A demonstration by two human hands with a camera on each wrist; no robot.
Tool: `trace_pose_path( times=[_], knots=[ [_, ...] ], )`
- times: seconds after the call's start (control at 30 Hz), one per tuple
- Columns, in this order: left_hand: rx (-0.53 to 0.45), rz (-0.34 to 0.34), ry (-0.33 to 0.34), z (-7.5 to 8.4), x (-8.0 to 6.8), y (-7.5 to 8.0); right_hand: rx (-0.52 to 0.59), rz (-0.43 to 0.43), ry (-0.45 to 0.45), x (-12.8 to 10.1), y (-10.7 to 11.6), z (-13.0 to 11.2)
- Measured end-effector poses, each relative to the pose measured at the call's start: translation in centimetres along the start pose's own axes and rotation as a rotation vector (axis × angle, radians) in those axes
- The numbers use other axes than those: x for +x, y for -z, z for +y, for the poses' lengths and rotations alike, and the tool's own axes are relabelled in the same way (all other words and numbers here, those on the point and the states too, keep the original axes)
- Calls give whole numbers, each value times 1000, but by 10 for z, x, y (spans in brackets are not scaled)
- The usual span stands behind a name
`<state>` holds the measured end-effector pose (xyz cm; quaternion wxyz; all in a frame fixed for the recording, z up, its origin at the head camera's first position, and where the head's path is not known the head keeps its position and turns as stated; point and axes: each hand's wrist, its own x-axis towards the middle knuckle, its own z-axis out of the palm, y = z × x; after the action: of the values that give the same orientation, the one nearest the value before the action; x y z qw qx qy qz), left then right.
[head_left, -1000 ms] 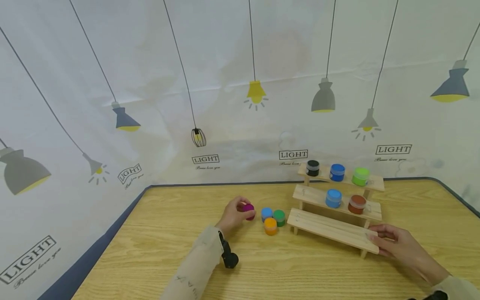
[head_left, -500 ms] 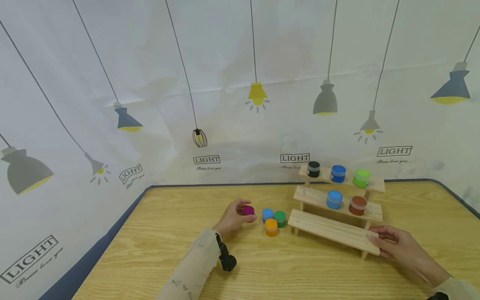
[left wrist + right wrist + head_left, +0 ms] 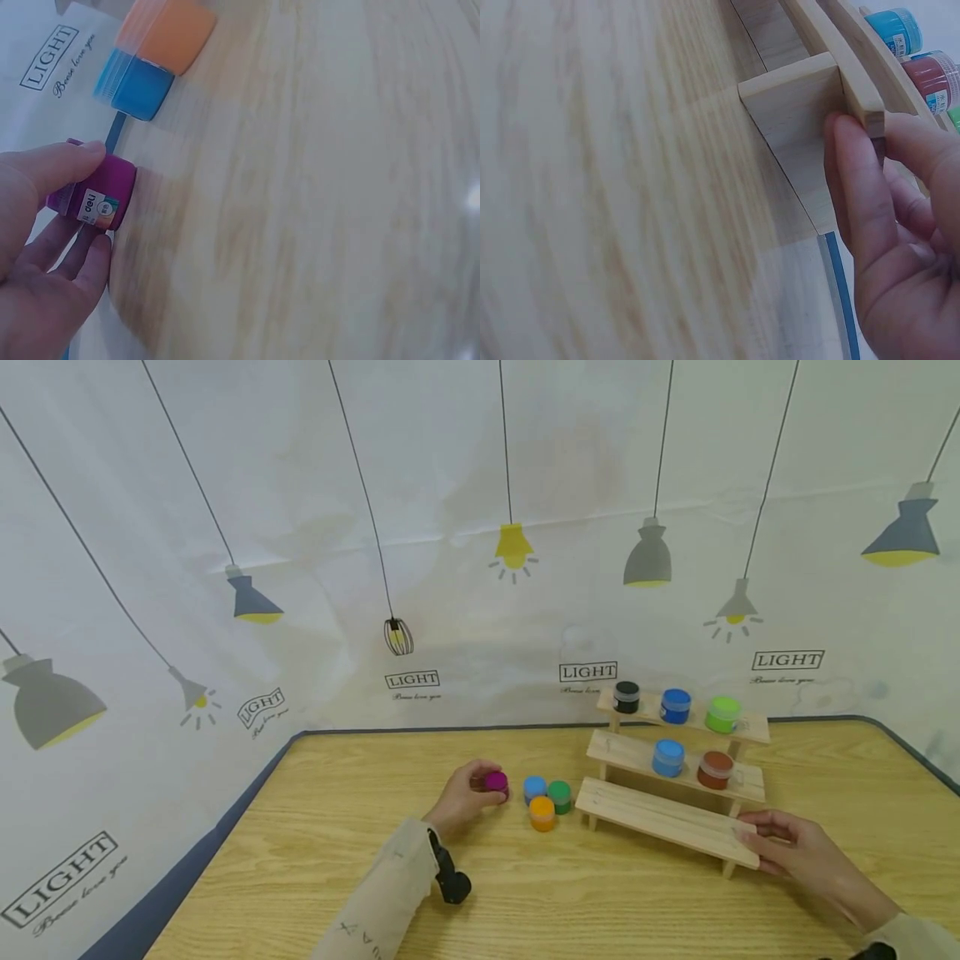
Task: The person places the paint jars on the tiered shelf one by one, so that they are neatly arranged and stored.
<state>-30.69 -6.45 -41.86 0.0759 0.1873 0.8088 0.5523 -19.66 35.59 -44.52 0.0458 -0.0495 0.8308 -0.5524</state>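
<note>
Our L hand (image 3: 461, 799) pinches a purple jar (image 3: 497, 783) btwn thumb & fingers, just left of the blue jar (image 3: 535, 788), green jar (image 3: 558, 797) and orange jar (image 3: 542, 814); whether its base touches the table (image 3: 585, 902), we can't tell. Our R hand (image 3: 798, 852) pinches the wooden rack (image 3: 666, 820) at its lower right end. To do this well, we'd best grip the jar evenly, keep it upright, give its neighbors max. clearance & hold the rack w/ light, steady pressure, so the brown jar (image 3: 716, 770) it bears doesn't slide.
</note>
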Motion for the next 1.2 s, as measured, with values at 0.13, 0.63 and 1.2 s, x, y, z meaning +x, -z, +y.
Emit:
trace_pose_path(
  times=[0.13,0.63,1.2],
  knots=[
    [-4,41,13,3,-1,-1,11,-18,7,1,1,1],
    [101,31,-29,-5,9,6,1,-19,-23,0,2,-1],
    [61,-85,-74,34,6,-30,7,-34,-2,1,2,-1]
  ],
)
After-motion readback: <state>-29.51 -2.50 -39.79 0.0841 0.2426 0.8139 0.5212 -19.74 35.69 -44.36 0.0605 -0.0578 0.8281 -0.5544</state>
